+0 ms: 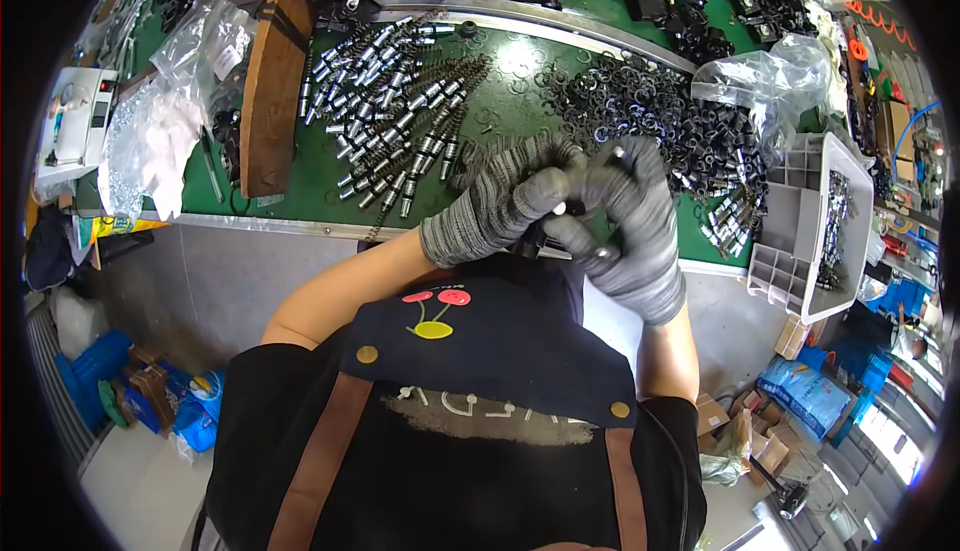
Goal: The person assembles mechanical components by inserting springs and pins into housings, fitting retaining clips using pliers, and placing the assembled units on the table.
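Near the middle of the frame, your two gloved hands meet above the near edge of the green table [325, 206]; your left hand [500, 201] has its fingers curled, and its thumb and fingertips seem to pinch a small part [558, 209], of which only a pale tip is visible; your right hand [635, 236] is bent around from the other side and is blurred, so I cannot tell how firmly its grip is closed, or on what. Silver shafts with springs [395, 106] lie upper left of your hands; dark rings [620, 101] are heaped upper right; the grey compartment tray [795, 211] stands at the right. I judge that the step in hand is fine fitting or handling between the fingertips; the next move would call for one hand steady, and the other turning or pressing gently.
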{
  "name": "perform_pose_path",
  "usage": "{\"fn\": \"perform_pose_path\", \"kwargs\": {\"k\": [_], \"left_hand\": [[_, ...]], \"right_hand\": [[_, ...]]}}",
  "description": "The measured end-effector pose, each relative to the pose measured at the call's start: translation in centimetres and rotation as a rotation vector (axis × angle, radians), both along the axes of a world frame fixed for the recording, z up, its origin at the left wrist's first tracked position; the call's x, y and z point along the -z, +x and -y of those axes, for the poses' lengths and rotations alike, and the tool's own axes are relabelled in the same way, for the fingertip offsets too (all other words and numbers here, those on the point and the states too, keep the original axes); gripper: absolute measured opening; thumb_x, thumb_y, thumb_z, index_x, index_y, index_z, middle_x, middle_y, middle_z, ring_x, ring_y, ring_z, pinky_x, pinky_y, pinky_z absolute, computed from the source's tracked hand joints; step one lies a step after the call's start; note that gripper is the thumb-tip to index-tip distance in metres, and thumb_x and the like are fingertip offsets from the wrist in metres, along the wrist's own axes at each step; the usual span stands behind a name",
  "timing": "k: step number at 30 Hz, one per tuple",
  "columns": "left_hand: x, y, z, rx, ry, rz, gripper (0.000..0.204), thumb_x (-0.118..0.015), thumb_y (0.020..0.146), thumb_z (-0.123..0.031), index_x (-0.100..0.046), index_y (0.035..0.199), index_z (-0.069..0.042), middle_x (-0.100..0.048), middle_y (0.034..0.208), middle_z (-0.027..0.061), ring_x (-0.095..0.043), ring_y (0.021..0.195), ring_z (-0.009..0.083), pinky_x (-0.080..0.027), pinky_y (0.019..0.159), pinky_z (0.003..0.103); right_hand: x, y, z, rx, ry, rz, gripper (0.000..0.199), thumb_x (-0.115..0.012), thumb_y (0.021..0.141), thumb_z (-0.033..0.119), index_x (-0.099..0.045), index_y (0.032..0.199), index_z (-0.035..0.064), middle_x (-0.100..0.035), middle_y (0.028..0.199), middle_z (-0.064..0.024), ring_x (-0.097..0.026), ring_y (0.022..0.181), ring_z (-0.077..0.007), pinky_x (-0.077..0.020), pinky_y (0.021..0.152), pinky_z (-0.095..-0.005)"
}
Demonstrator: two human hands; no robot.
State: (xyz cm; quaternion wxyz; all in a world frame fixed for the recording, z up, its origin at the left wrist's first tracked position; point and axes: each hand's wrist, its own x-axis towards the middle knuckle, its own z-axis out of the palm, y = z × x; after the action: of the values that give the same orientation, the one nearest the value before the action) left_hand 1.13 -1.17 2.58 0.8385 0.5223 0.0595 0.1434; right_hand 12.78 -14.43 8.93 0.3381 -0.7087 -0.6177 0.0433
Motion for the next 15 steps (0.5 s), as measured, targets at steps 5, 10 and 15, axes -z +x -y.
{"fn": "perform_pose_path", "kwargs": {"k": [5, 10, 15], "left_hand": [[1.3, 0.4, 0.1, 0.001, -0.111, 0.062, 0.027, -0.066, 0.094, -0.028, -0.061, 0.105, -0.004, -0.06, 0.096, 0.0014, -0.058, 0.089, 0.0102, -0.051, 0.085, 0.03], [2.1, 0.6, 0.1, 0.053, -0.238, 0.073, 0.021, -0.064, 0.094, -0.023, -0.062, 0.105, -0.005, -0.061, 0.094, 0.0019, -0.058, 0.089, 0.0108, -0.05, 0.085, 0.03], [1.9, 0.8, -0.7, -0.006, -0.12, -0.034, 0.018, -0.064, 0.092, -0.02, -0.062, 0.103, -0.005, -0.061, 0.093, 0.0022, -0.057, 0.088, 0.0108, -0.048, 0.084, 0.029]], "right_hand": [[1.1, 2.9, 1.0, 0.027, 0.539, -0.977, 0.106, -0.088, 0.075, 0.03, -0.022, 0.156, 0.01, -0.053, 0.104, -0.0069, -0.055, 0.093, -0.0187, -0.0516, 0.081, -0.0337], [2.2, 4.8, 0.8, 0.124, 0.722, -1.019, 0.096, -0.085, 0.076, 0.021, -0.029, 0.153, 0.0086, -0.054, 0.107, -0.0102, -0.055, 0.095, -0.0203, -0.0498, 0.089, -0.0357], [6.0, 7.3, 0.5, -0.053, 0.688, -1.066, 0.082, -0.078, 0.08, 0.014, -0.037, 0.15, 0.0065, -0.055, 0.108, -0.0122, -0.055, 0.097, -0.022, -0.048, 0.091, -0.0374]]}}
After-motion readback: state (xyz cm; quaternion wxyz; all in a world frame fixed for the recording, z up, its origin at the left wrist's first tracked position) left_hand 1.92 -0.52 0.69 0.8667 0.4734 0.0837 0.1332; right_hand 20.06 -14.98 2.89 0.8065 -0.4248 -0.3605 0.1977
